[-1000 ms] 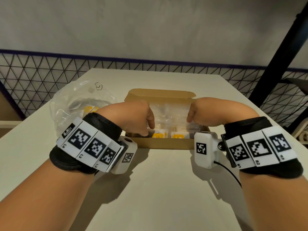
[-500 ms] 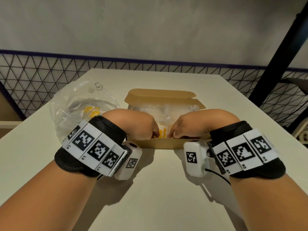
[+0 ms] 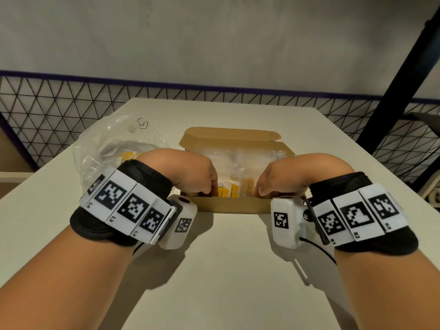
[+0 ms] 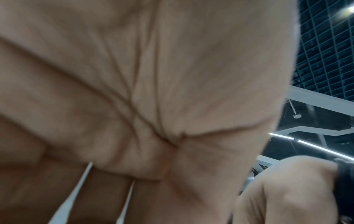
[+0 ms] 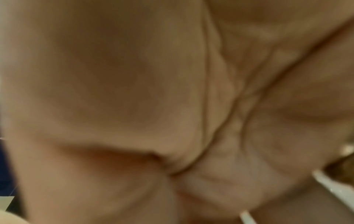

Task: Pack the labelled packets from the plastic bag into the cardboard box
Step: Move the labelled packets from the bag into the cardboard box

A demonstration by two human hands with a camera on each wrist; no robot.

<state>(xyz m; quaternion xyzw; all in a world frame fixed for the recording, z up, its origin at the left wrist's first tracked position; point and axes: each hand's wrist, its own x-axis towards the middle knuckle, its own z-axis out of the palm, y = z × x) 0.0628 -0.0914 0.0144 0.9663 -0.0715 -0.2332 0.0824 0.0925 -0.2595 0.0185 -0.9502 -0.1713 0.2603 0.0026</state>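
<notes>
Forearms with black wristbands and white coded markers span the near part of the pale, flat bench (image 3: 214,270), wrists bent so both hands drop over the near wall of the shallow brown cardboard box (image 3: 226,208). Left hand (image 3: 190,172) and right hand (image 3: 290,175) sit at the box's near corners, probably to settle the contents flat against the near wall and keep the box from sliding. Fingers (image 3: 212,186) of both hands curl downward inside the rim, knuckles uppermost; whether they pinch a packet, grip the wall or merely press cannot be told, since the tips are hidden in the head view and both wrist views show only blurred palm. Between the hands lie the clear packets with yellow labels (image 3: 232,189), overlapping and filling the box floor, so packing appears well advanced. Behind them the lid flap (image 3: 228,136) stands open, leaving the interior accessible. Farther left, just beside the box, rests the crumpled transparent plastic bag (image 3: 114,144), with at least one yellow label showing inside; some packets likely remain to transfer.
</notes>
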